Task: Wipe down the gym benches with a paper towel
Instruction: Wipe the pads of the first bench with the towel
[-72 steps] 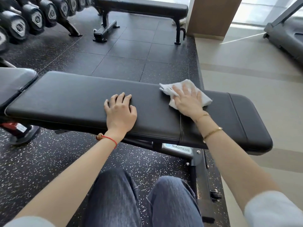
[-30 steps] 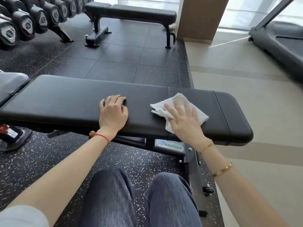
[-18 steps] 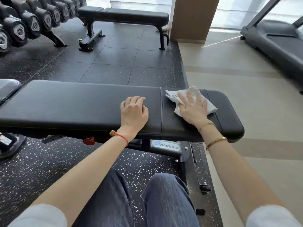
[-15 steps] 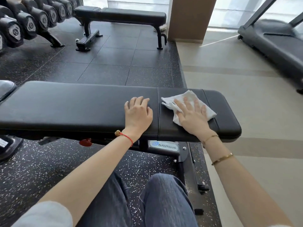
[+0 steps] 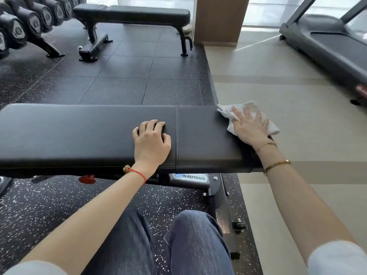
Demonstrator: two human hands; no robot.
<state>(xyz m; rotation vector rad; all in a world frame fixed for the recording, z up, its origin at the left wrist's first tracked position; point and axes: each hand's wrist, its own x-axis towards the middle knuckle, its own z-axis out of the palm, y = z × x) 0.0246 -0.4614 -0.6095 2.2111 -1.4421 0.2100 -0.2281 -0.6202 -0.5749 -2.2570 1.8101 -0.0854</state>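
Observation:
A long black padded bench (image 5: pixel 79 133) runs across the view in front of me. My right hand (image 5: pixel 249 128) lies flat, fingers spread, on a crumpled white paper towel (image 5: pixel 272 128) at the bench's right end, so that the towel covers that end and hangs past it. My left hand (image 5: pixel 152 142) rests on the pad just left of its seam, with the fingers bent a little and nothing in them. A second black flat bench (image 5: pixel 137 13) stands farther back on the dark floor.
A rack of dumbbells (image 5: pixel 29 20) lines the far left. A treadmill (image 5: pixel 335 46) stands at the far right on the beige floor. A brown pillar (image 5: pixel 218 20) rises behind the second bench. My knees in jeans (image 5: pixel 194 241) are below the bench frame.
My right hand has slid the towel rightward from the middle of the end pad to the bench's right end. My left hand has stayed near the seam. The view has shifted right.

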